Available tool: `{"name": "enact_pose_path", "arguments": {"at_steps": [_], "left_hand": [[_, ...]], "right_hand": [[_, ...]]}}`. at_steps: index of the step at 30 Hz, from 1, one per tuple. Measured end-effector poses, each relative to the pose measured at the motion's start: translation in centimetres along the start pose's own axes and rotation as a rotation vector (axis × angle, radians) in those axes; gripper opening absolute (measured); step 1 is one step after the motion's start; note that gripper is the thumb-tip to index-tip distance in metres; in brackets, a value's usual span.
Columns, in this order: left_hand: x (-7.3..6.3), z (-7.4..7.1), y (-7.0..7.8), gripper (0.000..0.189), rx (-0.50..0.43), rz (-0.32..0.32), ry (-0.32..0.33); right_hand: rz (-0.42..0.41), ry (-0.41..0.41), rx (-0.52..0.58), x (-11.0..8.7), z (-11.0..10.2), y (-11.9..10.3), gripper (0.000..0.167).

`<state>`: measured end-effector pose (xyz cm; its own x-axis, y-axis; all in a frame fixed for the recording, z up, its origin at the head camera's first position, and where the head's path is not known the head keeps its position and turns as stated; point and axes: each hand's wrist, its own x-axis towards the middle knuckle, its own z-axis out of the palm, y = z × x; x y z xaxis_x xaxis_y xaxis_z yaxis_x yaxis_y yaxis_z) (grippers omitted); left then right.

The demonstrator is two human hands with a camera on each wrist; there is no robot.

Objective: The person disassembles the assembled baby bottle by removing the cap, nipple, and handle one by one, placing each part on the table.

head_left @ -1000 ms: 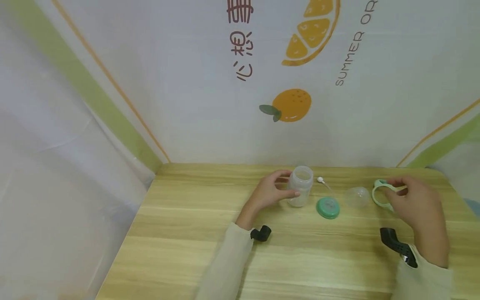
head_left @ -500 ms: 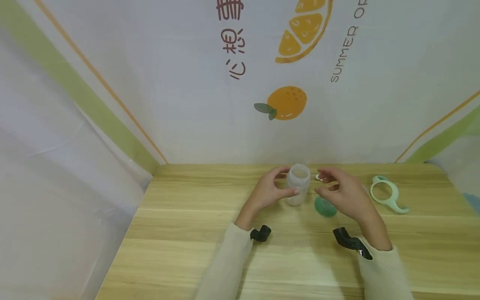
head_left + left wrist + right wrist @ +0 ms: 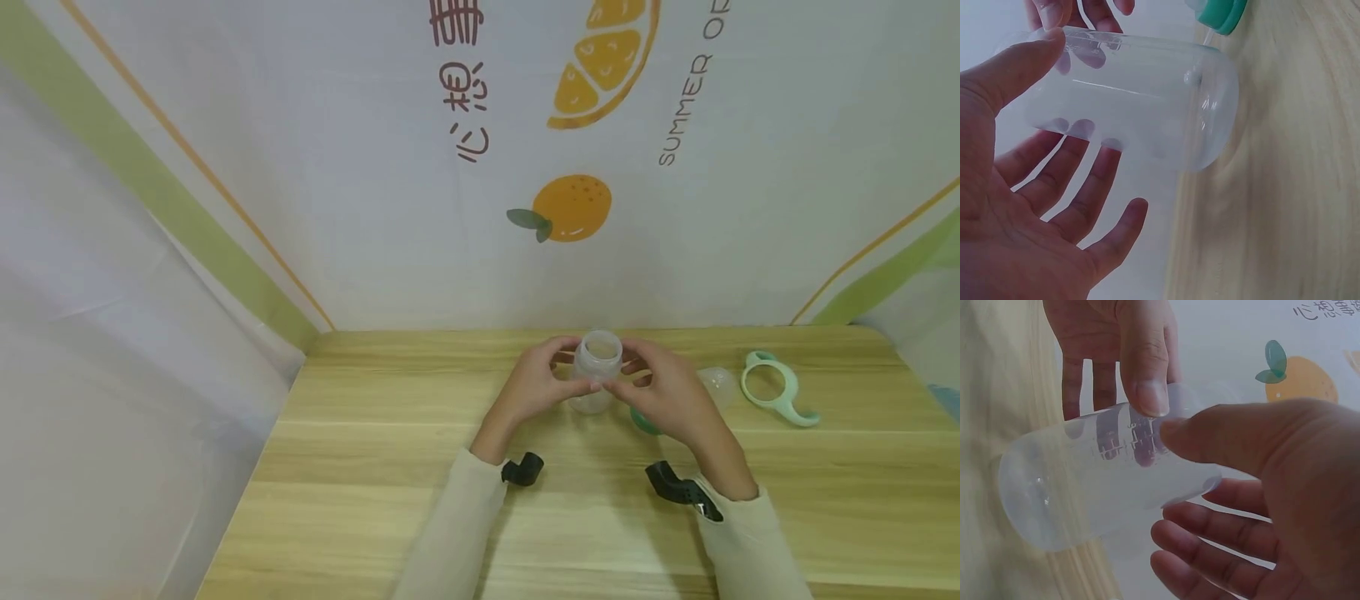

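A clear plastic baby bottle [image 3: 599,367] stands upright between both hands, its mouth uncovered. My left hand [image 3: 538,382] grips it from the left, thumb across the front and fingers behind. From the other side my right hand [image 3: 667,393] holds it too, its thumb tip close to the left thumb in the right wrist view. Measuring marks [image 3: 1125,444] show on the bottle's wall. Whether its base touches the table cannot be told. A green lid [image 3: 645,421] lies partly hidden by the right hand. Through the bottle, the left wrist view shows a small white ball [image 3: 1192,77] on a thin tube.
Right of the hands lie a clear dome-shaped cover [image 3: 718,386] and a pale green ring with handles [image 3: 783,405]. The wooden table [image 3: 375,467] ends at the back against a white printed curtain [image 3: 390,208]. Each wrist wears a black camera mount [image 3: 523,469].
My right hand let go of the green handle ring, leaving it on the table, and moved left to the bottle, which it now grips. My left hand kept its hold on the bottle.
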<state>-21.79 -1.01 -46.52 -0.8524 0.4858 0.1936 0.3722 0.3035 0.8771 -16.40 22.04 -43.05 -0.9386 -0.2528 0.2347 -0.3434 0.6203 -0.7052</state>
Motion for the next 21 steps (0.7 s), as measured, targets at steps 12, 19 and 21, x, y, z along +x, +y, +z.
{"name": "enact_pose_path", "arguments": {"at_steps": [12, 19, 21], "left_hand": [[-0.6, -1.3, 0.4, 0.067, -0.012, -0.047, -0.041], [-0.7, -1.8, 0.5, 0.066, 0.002, -0.062, -0.065], [-0.7, -2.0, 0.5, 0.066, 0.002, -0.065, -0.07]], "right_hand": [[-0.027, 0.008, -0.043, 0.0, 0.6, -0.6, 0.054], [-0.026, -0.006, -0.046, 0.1, 0.7, -0.8, 0.053], [-0.025, -0.01, -0.052, 0.2, 0.7, -0.8, 0.053]]}}
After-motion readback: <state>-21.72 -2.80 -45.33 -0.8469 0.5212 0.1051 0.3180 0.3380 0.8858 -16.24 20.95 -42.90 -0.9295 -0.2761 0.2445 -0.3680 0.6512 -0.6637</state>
